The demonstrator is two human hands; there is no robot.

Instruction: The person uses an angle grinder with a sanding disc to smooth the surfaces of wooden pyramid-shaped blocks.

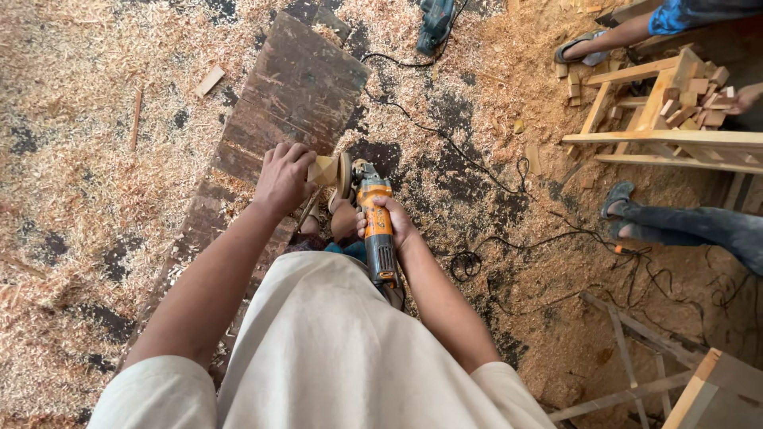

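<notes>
My left hand [283, 176] grips a small pale wooden block [323, 170] and presses it against the round sanding disc [345, 174] of an orange and grey angle grinder [376, 224]. My right hand [395, 222] is wrapped around the grinder's body, holding it level over my knees. The block's far side is hidden by my fingers. The tool's black cord [477, 171] trails away over the floor.
A dark worn plank [278, 111] lies on the sawdust-covered floor [87, 151] ahead. A teal power tool [435, 22] rests at the top. At right stand a wooden frame with offcuts [675, 119], other people's feet [620, 199] and more frames [636, 357].
</notes>
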